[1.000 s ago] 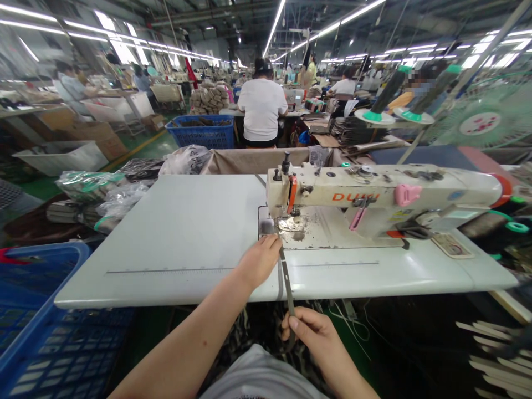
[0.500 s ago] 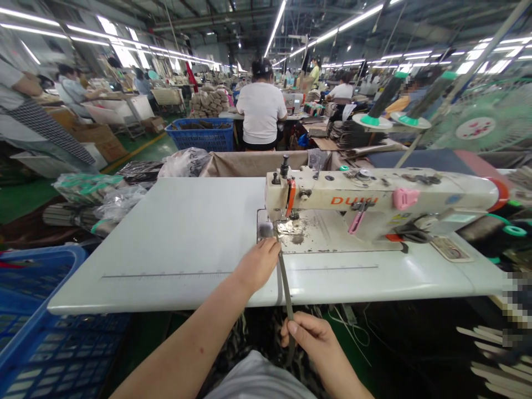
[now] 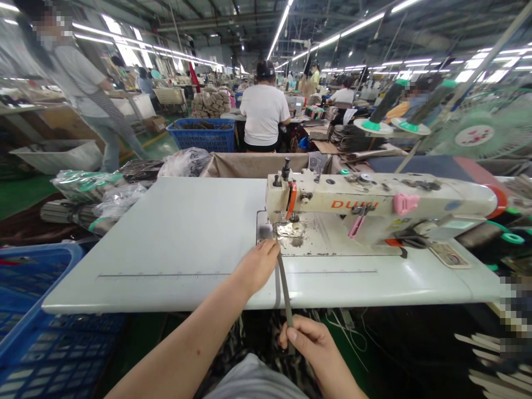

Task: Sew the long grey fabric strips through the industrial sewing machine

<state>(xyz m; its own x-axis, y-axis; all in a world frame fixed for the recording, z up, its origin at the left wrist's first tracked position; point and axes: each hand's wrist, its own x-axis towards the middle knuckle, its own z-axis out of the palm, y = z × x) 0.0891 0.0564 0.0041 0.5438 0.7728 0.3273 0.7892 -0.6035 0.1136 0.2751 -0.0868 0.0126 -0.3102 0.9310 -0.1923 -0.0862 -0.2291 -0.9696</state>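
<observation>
A narrow grey strap (image 3: 284,285) runs from beside the needle end of the sewing machine (image 3: 374,194), across the white table (image 3: 178,233) and over its front edge. The right hand (image 3: 305,338) has it — pinched between thumb and fingers, just off the edge. Up near the metal plate, the left hand (image 3: 258,267) lies low with its fingertips at the strap (whether gripping or only pressing, I can't tell). A blue basket (image 3: 41,327) sits at the table's left; beyond, a person in a white shirt (image 3: 265,113) sits, back turned.
</observation>
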